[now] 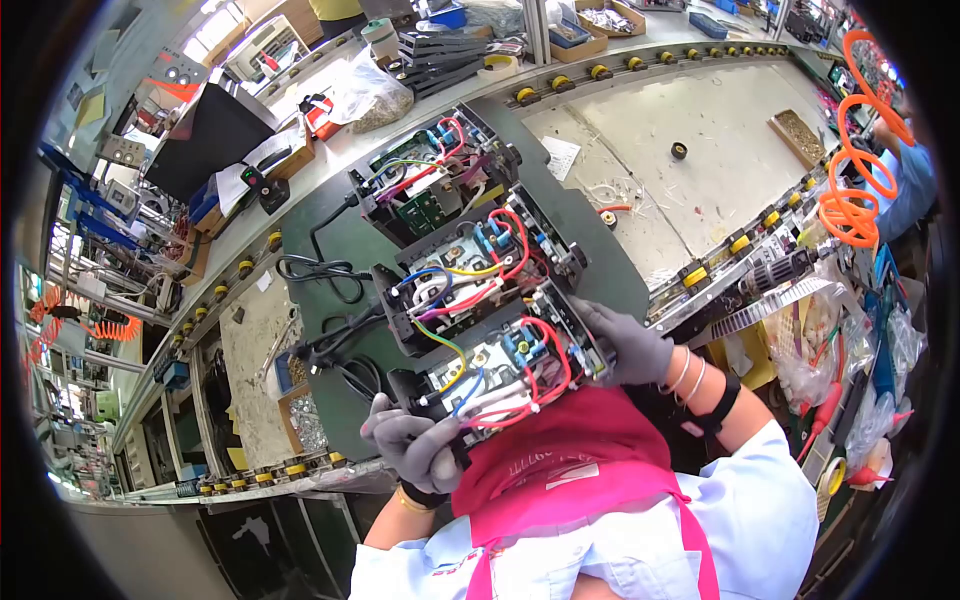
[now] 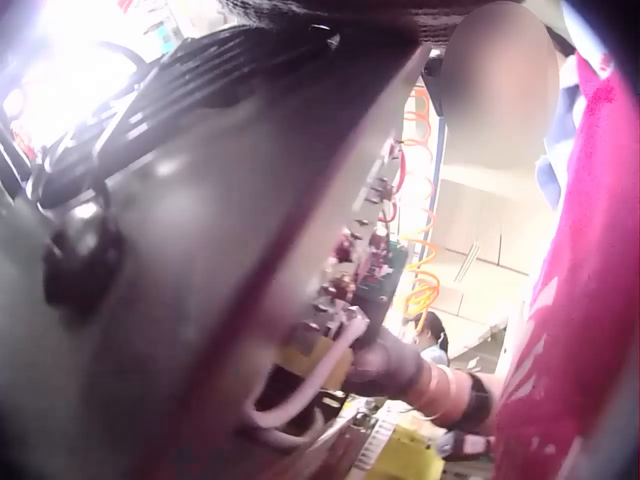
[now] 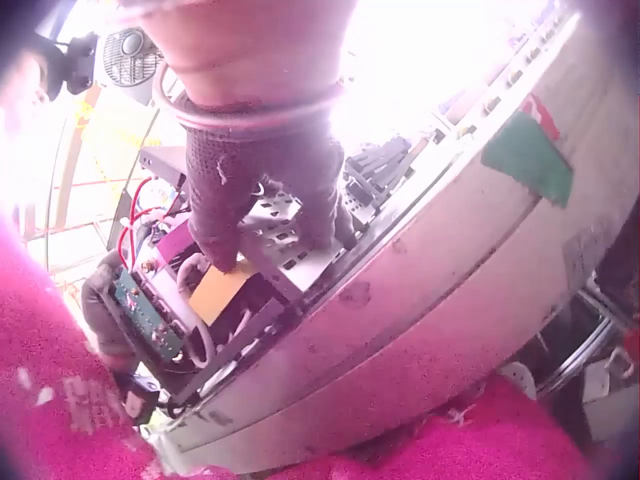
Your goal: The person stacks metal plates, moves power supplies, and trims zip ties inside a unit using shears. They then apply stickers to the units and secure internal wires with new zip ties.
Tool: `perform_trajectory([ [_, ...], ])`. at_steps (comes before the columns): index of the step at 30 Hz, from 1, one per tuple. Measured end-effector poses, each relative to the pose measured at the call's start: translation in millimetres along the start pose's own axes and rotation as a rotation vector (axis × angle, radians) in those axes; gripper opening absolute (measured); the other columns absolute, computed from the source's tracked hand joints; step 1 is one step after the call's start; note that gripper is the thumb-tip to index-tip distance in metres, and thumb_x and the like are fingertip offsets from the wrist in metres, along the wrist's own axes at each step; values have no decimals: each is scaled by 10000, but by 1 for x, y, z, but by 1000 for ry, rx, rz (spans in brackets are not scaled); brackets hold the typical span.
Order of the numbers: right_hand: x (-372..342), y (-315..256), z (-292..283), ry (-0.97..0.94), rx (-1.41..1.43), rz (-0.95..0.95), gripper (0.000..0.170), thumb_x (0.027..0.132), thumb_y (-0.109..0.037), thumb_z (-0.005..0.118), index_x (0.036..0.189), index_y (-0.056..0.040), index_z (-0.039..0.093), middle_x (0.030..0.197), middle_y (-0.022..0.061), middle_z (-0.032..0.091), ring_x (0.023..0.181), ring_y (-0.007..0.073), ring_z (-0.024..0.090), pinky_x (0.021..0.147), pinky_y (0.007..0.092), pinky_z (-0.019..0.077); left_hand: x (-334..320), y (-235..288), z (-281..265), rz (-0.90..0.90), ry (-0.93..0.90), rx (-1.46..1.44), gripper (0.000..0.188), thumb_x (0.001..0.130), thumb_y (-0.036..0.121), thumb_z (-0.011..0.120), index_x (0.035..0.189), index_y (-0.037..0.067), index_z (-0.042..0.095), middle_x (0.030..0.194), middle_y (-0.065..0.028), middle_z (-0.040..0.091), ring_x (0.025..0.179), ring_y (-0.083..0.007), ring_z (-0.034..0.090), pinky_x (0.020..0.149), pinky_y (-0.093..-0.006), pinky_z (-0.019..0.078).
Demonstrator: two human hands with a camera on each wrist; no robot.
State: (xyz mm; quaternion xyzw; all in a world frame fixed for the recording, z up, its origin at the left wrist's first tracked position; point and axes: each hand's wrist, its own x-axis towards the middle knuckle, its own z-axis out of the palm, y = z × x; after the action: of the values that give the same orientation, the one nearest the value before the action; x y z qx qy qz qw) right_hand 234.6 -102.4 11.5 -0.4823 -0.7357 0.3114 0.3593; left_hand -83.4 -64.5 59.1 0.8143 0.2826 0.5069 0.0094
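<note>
Three open electronics units with black metal frames, circuit boards and coloured wires stand in a row on a dark green board [image 1: 330,230]. The nearest unit [image 1: 500,370] lies right against the person's apron. My right hand [image 1: 630,345], in a grey glove, grips its perforated end panel [image 3: 290,250], thumb and fingers on either side. My left hand [image 1: 410,440], also gloved, holds the unit's opposite end with bent fingers; it shows in the right wrist view at the far end. Behind stand the middle unit [image 1: 470,270] and the far unit [image 1: 430,170]. A dark panel [image 2: 200,220] fills much of the left wrist view.
Black power cords [image 1: 340,275] lie coiled left of the units. Roller tracks [image 1: 600,72] edge the worktable. An orange coiled hose [image 1: 850,150] hangs at the right, above bagged parts [image 1: 800,340]. A clear plastic bag [image 1: 370,95] lies at the back.
</note>
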Motion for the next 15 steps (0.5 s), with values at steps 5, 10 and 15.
perform_trajectory([
  [5,31,31,-30,-42,-7,-136,1042,638,-146,822,1484,-7,229,1384,187,454,1238,282,503,1033,337,413,21,-2,23,38,5,23,213,762,221,509,830,183,707,744,-16,517,769,-184,475,1079,-427,283],
  [10,37,28,-29,-2,311,107,1051,685,-11,766,1523,-70,134,1219,111,587,1089,176,554,975,315,459,48,-37,45,1,48,-85,222,737,163,508,849,122,695,797,-52,540,839,-215,471,1005,-436,324],
  [15,17,1,-18,286,-389,149,1061,666,-189,794,1511,-75,162,1245,191,557,1171,346,539,1024,393,432,49,-2,21,59,-167,267,297,788,169,517,1031,84,665,961,-74,606,935,-242,504,1055,-460,299],
])
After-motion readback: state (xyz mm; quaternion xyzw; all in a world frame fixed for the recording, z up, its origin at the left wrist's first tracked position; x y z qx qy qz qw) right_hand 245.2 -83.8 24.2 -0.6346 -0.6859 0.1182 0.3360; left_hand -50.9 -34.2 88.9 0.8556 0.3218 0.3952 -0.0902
